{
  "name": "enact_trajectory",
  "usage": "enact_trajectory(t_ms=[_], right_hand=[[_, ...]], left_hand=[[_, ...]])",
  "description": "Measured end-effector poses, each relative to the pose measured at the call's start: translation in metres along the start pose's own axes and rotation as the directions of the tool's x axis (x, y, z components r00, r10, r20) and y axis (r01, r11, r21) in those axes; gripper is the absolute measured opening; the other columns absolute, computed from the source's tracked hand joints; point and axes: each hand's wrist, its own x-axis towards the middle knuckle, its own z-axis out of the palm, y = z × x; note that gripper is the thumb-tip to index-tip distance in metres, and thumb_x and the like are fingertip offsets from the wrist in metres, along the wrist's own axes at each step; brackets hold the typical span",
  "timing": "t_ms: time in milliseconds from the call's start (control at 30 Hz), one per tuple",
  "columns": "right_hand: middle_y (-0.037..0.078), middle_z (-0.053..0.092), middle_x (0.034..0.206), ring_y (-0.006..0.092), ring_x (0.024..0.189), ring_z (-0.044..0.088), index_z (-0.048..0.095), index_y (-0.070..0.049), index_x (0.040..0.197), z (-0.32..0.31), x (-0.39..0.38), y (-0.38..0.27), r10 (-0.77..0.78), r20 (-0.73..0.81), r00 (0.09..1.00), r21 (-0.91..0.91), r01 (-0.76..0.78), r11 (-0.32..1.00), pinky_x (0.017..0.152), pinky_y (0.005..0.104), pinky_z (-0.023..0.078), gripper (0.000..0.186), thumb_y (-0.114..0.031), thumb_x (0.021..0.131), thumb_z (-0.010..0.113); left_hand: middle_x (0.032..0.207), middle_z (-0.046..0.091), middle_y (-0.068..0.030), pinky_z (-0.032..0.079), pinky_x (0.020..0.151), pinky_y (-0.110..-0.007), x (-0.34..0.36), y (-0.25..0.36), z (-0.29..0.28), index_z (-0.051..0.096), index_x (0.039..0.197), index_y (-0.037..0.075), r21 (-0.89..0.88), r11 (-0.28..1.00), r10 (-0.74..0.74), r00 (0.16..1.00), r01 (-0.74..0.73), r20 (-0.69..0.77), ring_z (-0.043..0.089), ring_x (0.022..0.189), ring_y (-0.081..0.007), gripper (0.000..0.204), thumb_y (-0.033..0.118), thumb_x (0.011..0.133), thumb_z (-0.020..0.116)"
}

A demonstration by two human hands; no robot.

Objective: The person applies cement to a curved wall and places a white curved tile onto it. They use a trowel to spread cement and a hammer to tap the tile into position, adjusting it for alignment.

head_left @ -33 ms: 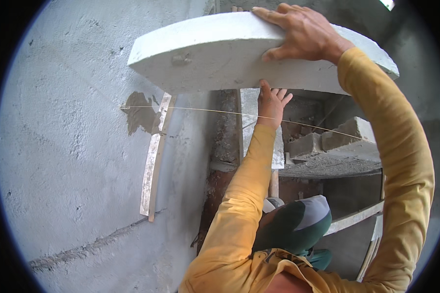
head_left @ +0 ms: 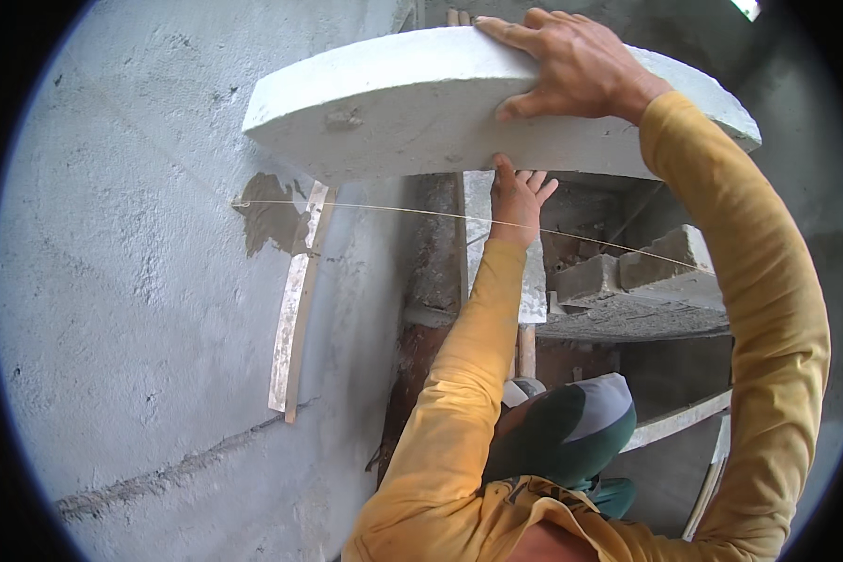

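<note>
A long, thick block (head_left: pixel 393 126) of pale material is in the upper middle of the view, with its long side running from left to right. Its narrow top side is almost white and brightly lit; the wide side below is light grey, in shadow, with small marks and one rough spot near the left end. The outline looks curved, and the surface seems chalky. The right hand (head_left: pixel 571 70) is clamped on it, with the fingers over the top side and the thumb on the wide side. The left hand (head_left: pixel 517 199) is under the lower edge, its fingers spread and its thumb tip at the block; how much it supports, I cannot tell. The two hands are apart. Below the block a thin string (head_left: pixel 407 212) runs from a dark mortar patch (head_left: pixel 272 217) on the grey wall (head_left: pixel 131 328).
</note>
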Motion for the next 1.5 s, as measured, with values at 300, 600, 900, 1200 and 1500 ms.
enact_trajectory(t_ms=[300, 600, 900, 1200, 1500], right_hand=[[0.022, 0.061, 0.115, 0.0378, 0.105, 0.063, 0.051, -0.013, 0.139, 0.086, 0.022, -0.029, -0.08, -0.245, 0.966, 0.057, 0.097, 0.994, 0.09, 0.0426, 0.049, 0.089, -0.061, 0.067, 0.075], [0.02, 0.062, 0.102, 0.0359, 0.097, 0.063, 0.05, -0.012, 0.139, 0.115, 0.005, -0.053, -0.059, -0.172, 0.983, 0.175, 0.09, 0.981, 0.087, 0.0418, 0.048, 0.089, -0.059, 0.068, 0.075], [0.02, 0.061, 0.1, 0.0363, 0.097, 0.063, 0.048, -0.012, 0.14, 0.131, -0.008, -0.066, -0.05, -0.166, 0.985, 0.233, 0.089, 0.968, 0.085, 0.0424, 0.049, 0.09, -0.061, 0.068, 0.074], [0.023, 0.065, 0.104, 0.038, 0.096, 0.066, 0.055, -0.005, 0.123, 0.135, 0.0, -0.058, -0.166, -0.076, 0.983, 0.321, 0.182, 0.929, 0.08, 0.0461, 0.053, 0.079, -0.069, 0.077, 0.063], [0.019, 0.068, 0.104, 0.0336, 0.096, 0.068, 0.056, -0.006, 0.127, 0.13, -0.013, -0.056, -0.053, 0.033, 0.998, 0.283, 0.042, 0.958, 0.082, 0.0431, 0.055, 0.079, -0.067, 0.077, 0.063]], left_hand=[[0.154, 0.016, -0.0261, 0.035, 0.109, -0.052, -0.036, 0.019, -0.06, 0.004, 0.152, 0.006, 0.134, 0.991, 0.05, 0.975, -0.021, -0.217, 0.025, 0.141, -0.0414, 0.093, 0.069, 0.092, 0.038], [0.144, 0.037, -0.0245, 0.044, 0.102, -0.051, -0.066, 0.014, -0.091, 0.02, 0.147, 0.003, 0.16, 0.986, 0.021, 0.935, 0.038, -0.353, 0.046, 0.129, -0.0385, 0.081, 0.063, 0.096, 0.038], [0.149, 0.025, -0.029, 0.034, 0.109, -0.052, -0.089, 0.012, -0.105, 0.007, 0.151, 0.001, 0.234, 0.971, 0.031, 0.934, 0.057, -0.355, 0.034, 0.136, -0.0412, 0.091, 0.068, 0.094, 0.031], [0.152, 0.021, -0.0256, 0.036, 0.108, -0.051, -0.095, 0.009, -0.108, 0.006, 0.152, 0.005, 0.182, 0.981, 0.009, 0.918, 0.069, -0.395, 0.031, 0.138, -0.0383, 0.093, 0.07, 0.092, 0.036], [0.152, 0.016, -0.0291, 0.034, 0.108, -0.055, -0.095, 0.002, -0.102, 0.006, 0.151, 0.004, 0.248, 0.966, 0.019, 0.938, 0.072, -0.346, 0.026, 0.139, -0.0455, 0.096, 0.071, 0.091, 0.039]])
